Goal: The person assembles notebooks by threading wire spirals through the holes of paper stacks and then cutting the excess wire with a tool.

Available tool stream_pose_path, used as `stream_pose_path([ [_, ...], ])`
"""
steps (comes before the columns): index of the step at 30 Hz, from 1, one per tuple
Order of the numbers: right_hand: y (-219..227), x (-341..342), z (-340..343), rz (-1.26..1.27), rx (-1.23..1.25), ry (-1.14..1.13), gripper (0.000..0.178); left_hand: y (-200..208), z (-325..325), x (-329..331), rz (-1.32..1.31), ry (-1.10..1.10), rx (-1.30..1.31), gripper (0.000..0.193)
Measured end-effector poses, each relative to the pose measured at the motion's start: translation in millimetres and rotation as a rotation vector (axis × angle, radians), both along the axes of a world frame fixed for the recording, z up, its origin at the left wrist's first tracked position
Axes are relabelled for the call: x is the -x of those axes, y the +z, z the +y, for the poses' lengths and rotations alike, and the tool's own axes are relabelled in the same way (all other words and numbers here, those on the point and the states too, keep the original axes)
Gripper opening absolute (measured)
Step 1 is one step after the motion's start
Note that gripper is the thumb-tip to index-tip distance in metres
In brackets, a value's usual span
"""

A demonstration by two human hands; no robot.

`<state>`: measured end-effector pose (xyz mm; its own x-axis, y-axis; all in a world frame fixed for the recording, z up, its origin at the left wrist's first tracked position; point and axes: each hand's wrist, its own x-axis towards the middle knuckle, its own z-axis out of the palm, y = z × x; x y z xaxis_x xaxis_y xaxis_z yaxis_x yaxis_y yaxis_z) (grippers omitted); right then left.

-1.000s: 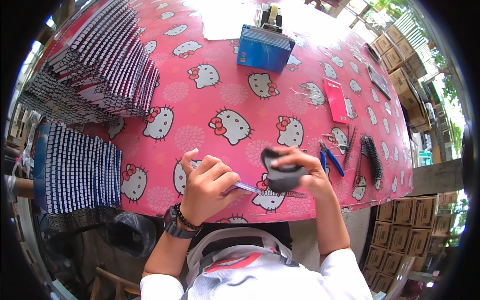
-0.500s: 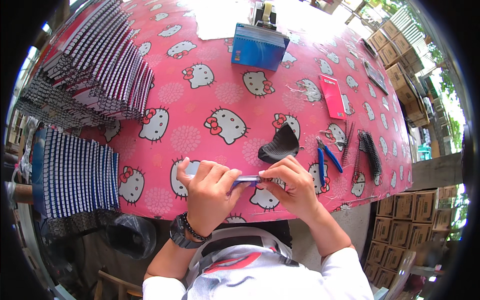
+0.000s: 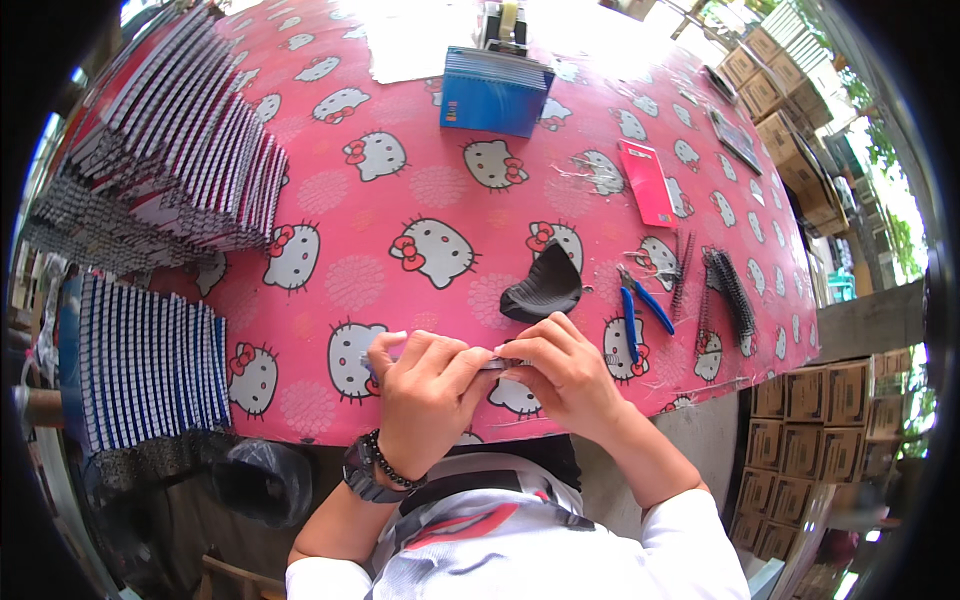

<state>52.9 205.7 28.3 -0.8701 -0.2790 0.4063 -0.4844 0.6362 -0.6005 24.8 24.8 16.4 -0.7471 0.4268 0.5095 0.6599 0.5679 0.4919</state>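
My left hand (image 3: 425, 385) and my right hand (image 3: 565, 375) meet at the near edge of the pink cartoon-cat tablecloth (image 3: 400, 200). Together they pinch a thin booklet (image 3: 497, 362) seen edge-on, its pale edge running between my fingertips. Just beyond my right hand a black curved sheet (image 3: 543, 285) lies loose on the cloth. Blue-handled pliers (image 3: 640, 310) rest to its right, close to my right hand.
Black spiral binding coils (image 3: 735, 290) lie right of the pliers. A red booklet (image 3: 648, 182) and a blue stack of booklets (image 3: 495, 90) sit farther back. Fanned striped booklets (image 3: 190, 150) fill the left; another striped pile (image 3: 150, 360) is lower left. Cardboard boxes (image 3: 810, 420) stand at right.
My right hand set the black curved sheet down on the cloth and came back to the thin booklet, which both hands now grip.
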Motion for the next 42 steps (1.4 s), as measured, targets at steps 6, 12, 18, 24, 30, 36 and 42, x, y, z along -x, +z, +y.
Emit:
stream_pose_path([
  [6, -1.4, -2.9, -0.8, 0.026, 0.03, -0.009, 0.023, 4.7, -1.3, 2.3, 0.008, -0.045, 0.014, 0.016],
  [12, -1.0, 2.4, 26.8, -0.014, -0.041, -0.096, 0.044, 1.6, 2.0, 0.8, 0.013, -0.053, 0.025, 0.021],
  [18, -27.7, -42.8, 119.1, -0.277, -0.577, -0.784, 0.082, 2.1, 7.0, 0.7, -0.002, -0.099, 0.023, 0.02],
  [24, -37.4, -45.7, 125.7, -0.265, -0.388, -0.794, 0.064, 5.4, 5.1, 2.5, -0.058, -0.136, 0.025, 0.013],
  [30, 7.0, -58.7, 81.3, -0.325, 0.807, -0.506, 0.067, -4.0, 8.2, 10.8, -0.024, -0.076, 0.034, 0.018],
  [36, -7.3, -65.8, 22.0, -0.515, 0.508, -0.287, 0.053, -6.2, 10.3, 11.3, -0.043, -0.025, 0.067, 0.017],
  [42, -18.7, -63.1, -9.5, -0.197, 0.1, -0.344, 0.06, -1.6, 11.4, 8.2, -0.071, 0.046, 0.088, 0.017],
])
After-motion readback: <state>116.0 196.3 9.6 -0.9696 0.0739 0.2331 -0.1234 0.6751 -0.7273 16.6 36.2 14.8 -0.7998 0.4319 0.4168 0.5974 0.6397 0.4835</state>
